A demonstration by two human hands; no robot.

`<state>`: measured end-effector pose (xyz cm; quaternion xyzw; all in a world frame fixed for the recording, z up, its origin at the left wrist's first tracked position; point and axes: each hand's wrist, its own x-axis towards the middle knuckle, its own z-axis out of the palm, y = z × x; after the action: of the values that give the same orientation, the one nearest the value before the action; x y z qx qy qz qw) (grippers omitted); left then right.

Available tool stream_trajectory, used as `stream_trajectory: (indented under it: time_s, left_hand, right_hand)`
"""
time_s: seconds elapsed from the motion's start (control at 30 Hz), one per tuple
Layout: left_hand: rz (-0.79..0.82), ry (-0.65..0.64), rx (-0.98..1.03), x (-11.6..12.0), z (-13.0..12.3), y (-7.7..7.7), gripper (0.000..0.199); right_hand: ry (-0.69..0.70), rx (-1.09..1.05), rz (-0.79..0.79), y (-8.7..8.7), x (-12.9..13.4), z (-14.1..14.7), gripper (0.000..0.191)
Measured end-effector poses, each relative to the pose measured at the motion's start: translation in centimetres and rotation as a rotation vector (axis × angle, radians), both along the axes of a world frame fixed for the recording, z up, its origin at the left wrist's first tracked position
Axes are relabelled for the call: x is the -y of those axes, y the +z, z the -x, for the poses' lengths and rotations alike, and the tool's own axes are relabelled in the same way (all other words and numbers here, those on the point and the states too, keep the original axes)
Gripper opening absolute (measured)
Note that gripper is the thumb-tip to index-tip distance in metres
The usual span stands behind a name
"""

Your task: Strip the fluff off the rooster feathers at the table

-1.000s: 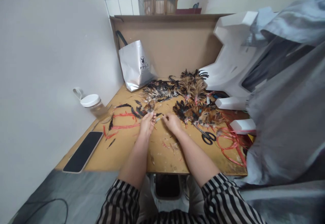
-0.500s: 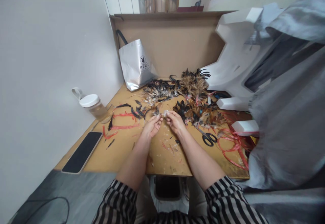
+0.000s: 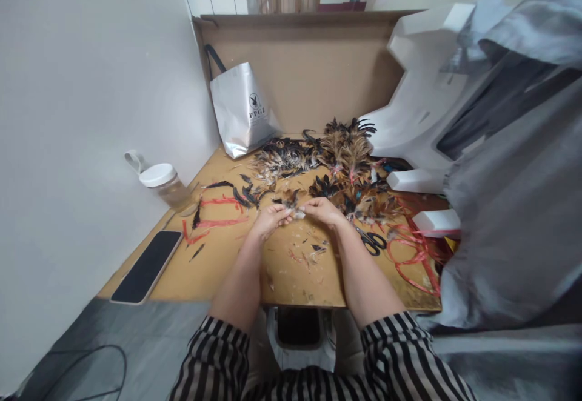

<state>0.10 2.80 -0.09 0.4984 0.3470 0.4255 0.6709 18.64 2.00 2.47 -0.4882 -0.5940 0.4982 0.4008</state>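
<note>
My left hand [image 3: 271,220] pinches a small bunch of brown and dark feathers [image 3: 290,197], whose tips fan away from me. Close beside it, my right hand [image 3: 324,210] is closed at the base of the bunch, on a small whitish, partly see-through strip [image 3: 299,214]. Its exact kind I cannot make out. Just beyond my right hand lies a pile of brown and black feathers [image 3: 359,198]. Black-handled scissors [image 3: 373,242] rest on the table to the right of my right forearm. Loose feather scraps [image 3: 313,255] are scattered between my forearms.
Red plastic string [image 3: 416,261] tangles at the table's right; more red strips [image 3: 222,223] lie left. A phone [image 3: 148,268] and a white-lidded jar [image 3: 166,184] stand along the left edge. A silver bag [image 3: 240,110] leans at the back, near more feather bundles [image 3: 348,146].
My right hand has turned, its wrist swinging outward to the right, while the fingers stay by the bunch. More of the feather bunch shows above my left fingers. The view has tilted slightly.
</note>
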Motion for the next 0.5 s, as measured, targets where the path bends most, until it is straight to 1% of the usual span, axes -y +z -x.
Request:
stream_trajectory:
  time_s: [0.1, 0.3, 0.4, 0.5]
  left_hand:
    - [-0.016, -0.052, -0.009, 0.0, 0.0, -0.1, 0.019]
    - [-0.023, -0.058, -0.003, 0.1, -0.2, -0.1, 0.018]
    - [-0.013, -0.046, 0.023, 0.2, -0.3, 0.0, 0.017]
    - [0.021, 0.011, 0.077, 0.1, -0.4, 0.1, 0.017]
  right_hand:
    - [0.128, 0.034, 0.072, 0.1, 0.3, -0.3, 0.035]
    - [0.259, -0.032, 0.175, -0.3, 0.4, -0.1, 0.034]
    - [0.301, -0.065, 0.199, -0.8, 0.3, 0.1, 0.031]
    - [0.274, -0.13, 0.204, -1.3, 0.0, 0.4, 0.029]
